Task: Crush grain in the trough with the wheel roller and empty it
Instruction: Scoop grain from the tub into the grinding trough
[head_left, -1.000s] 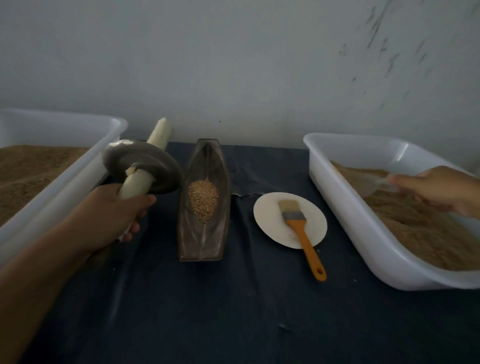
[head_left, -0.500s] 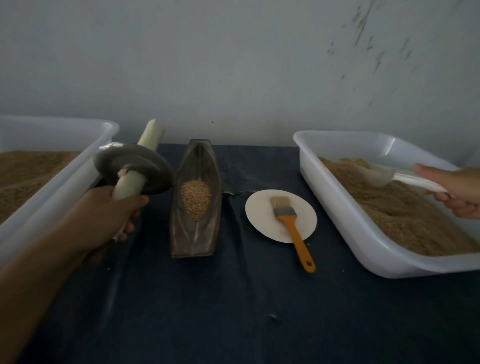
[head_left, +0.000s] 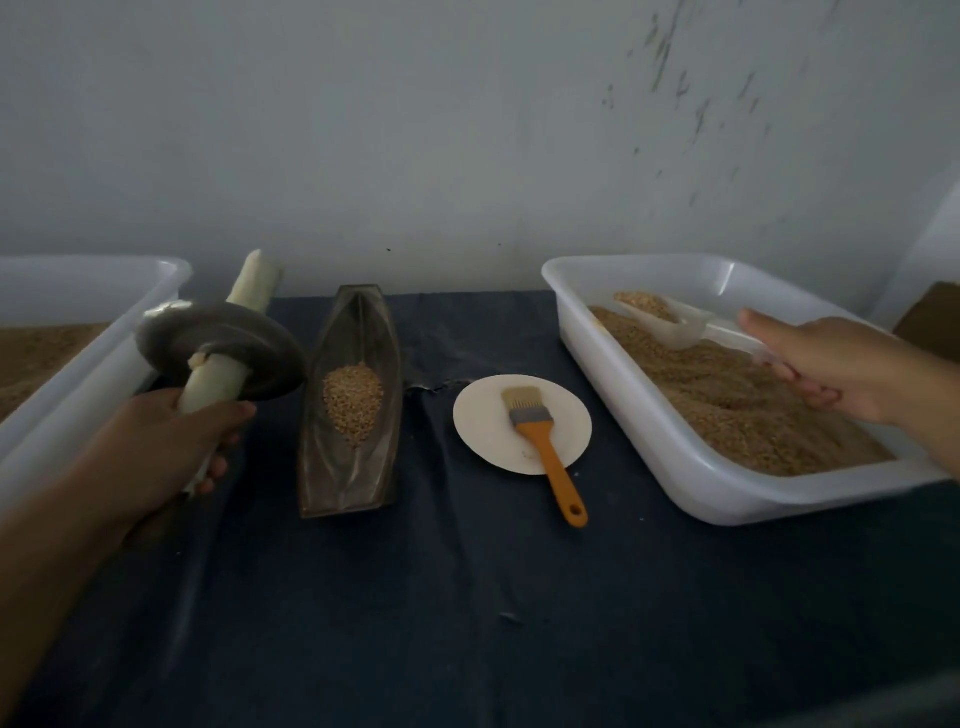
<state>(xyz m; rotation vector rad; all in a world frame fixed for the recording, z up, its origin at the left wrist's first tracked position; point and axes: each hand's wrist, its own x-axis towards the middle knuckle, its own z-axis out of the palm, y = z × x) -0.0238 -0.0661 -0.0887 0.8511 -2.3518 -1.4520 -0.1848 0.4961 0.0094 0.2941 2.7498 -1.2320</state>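
I take the boat-shaped trough (head_left: 349, 410) as my landmark: it lies on the dark cloth (head_left: 467, 597) with its pointed end toward the wall, and a small heap of grain (head_left: 353, 397) sits in its middle.

Just left of the trough, my left hand (head_left: 156, 457) has its fingers wrapped round the lower end of the pale handle of the wheel roller (head_left: 221, 351). The roller is held off the cloth, its dark disc tilted and close to the trough's left rim; I cannot tell whether disc and rim touch. Further left of the trough stands a white tub (head_left: 93, 291) with brown grain in it.

Right of the trough, near its middle, a round pale plate (head_left: 478, 415) lies on the cloth with an orange-handled brush (head_left: 545, 441) across it, the bristles pointing to the wall and the handle end reaching off the plate.

Well right of the trough is a second white tub (head_left: 649, 441) full of grain. Over it my right hand (head_left: 831, 369) grips the handle of a clear scoop (head_left: 670, 319), which carries a little grain in its bowl; the view is dim there, so the fingers' exact hold seems firm but is not sharp.
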